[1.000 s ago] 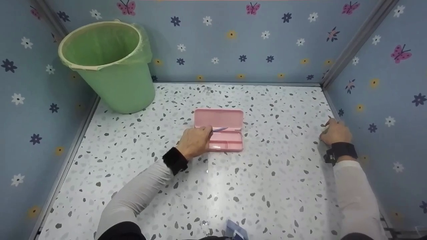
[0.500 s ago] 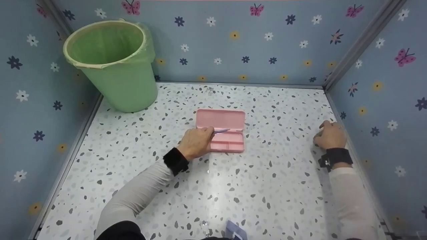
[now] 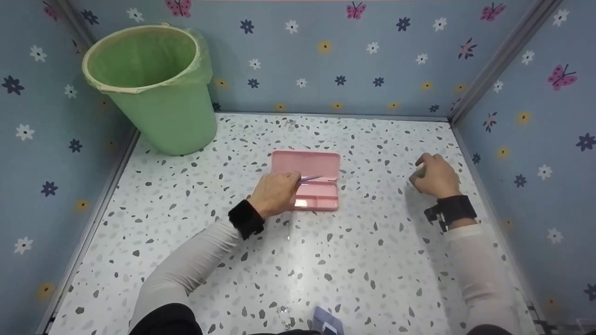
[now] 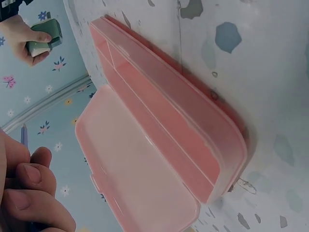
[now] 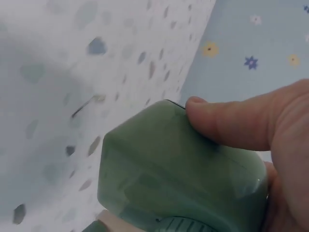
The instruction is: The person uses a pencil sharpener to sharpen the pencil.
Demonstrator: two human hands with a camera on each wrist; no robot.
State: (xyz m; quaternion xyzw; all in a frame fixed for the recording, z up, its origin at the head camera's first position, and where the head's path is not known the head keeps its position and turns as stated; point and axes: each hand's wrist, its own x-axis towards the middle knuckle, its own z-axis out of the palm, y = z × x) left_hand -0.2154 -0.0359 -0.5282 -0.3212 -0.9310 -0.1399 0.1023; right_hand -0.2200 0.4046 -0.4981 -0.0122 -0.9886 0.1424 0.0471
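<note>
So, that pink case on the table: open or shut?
Open: the lid of the pink case lies folded back in the head and left wrist views, exposing the divided compartments inside.

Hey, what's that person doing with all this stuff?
The person's left hand holds a thin purple stick, like a pencil, close to an open pink case. The right hand grips a smooth green thing above the speckled table, to the right of the case. A green bin stands at the back left.

Pink case point(image 3: 319, 188); purple pencil point(image 3: 311, 178); green object point(image 5: 178, 164); green bin point(image 3: 167, 121); grey-flecked white surface point(image 3: 358, 260); blue flower-and-butterfly walls point(image 3: 298, 51).
</note>
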